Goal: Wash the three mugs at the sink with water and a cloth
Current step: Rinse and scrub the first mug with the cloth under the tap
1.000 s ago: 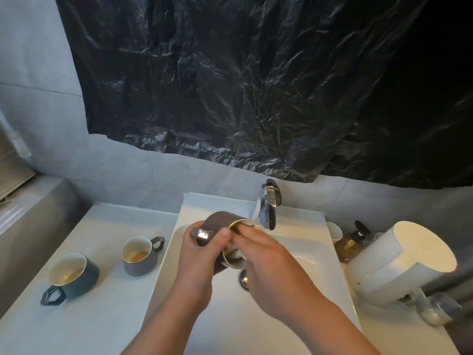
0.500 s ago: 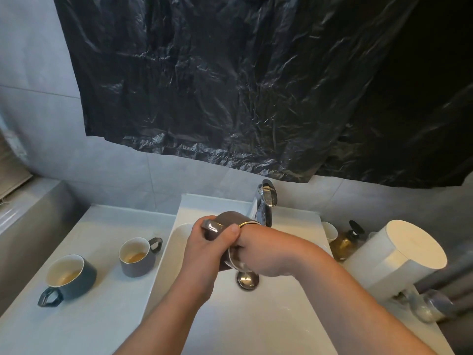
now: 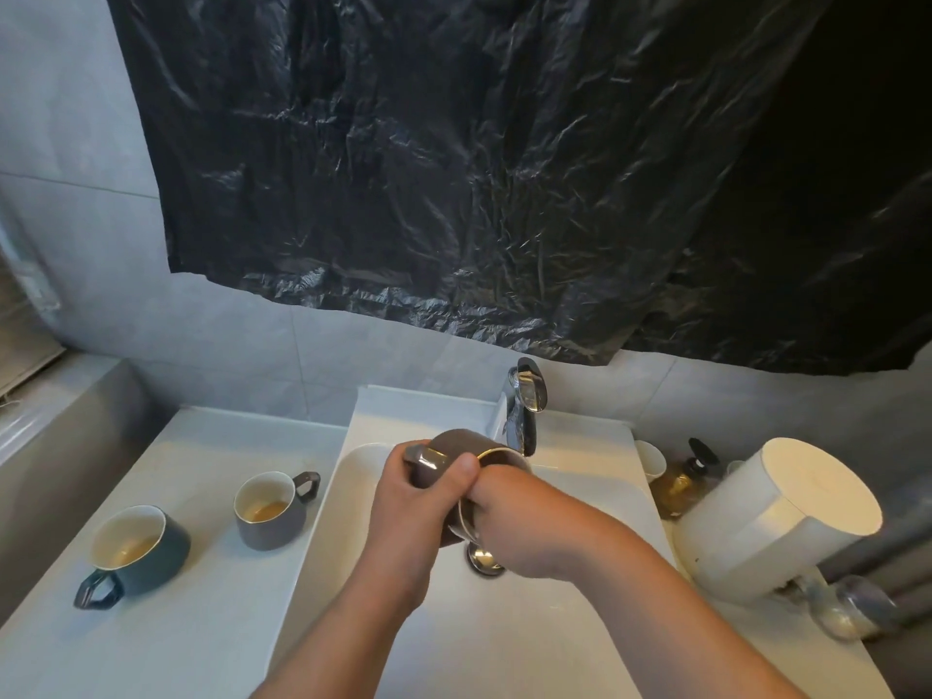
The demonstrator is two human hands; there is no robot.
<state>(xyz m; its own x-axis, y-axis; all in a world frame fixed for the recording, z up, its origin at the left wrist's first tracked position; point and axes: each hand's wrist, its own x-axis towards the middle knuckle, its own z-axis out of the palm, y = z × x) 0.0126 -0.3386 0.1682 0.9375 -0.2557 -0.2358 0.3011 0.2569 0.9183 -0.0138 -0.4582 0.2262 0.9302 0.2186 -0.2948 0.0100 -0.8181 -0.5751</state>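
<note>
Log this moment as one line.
left hand: grips brown mug over sink | right hand: fingers inside mug | teal mug, grey mug: on counter, residue inside

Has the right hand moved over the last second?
Yes. Against the faucet, the right hand has pushed left, its fingers now inside the brown mug; earlier they only touched the rim.

right hand [image 3: 522,529] hides inside of mug [image 3: 456,443]

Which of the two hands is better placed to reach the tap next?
Right. The right hand only has fingers tucked into the brown mug, just below the tap; the left hand grips that mug and likely must hold it.
</note>
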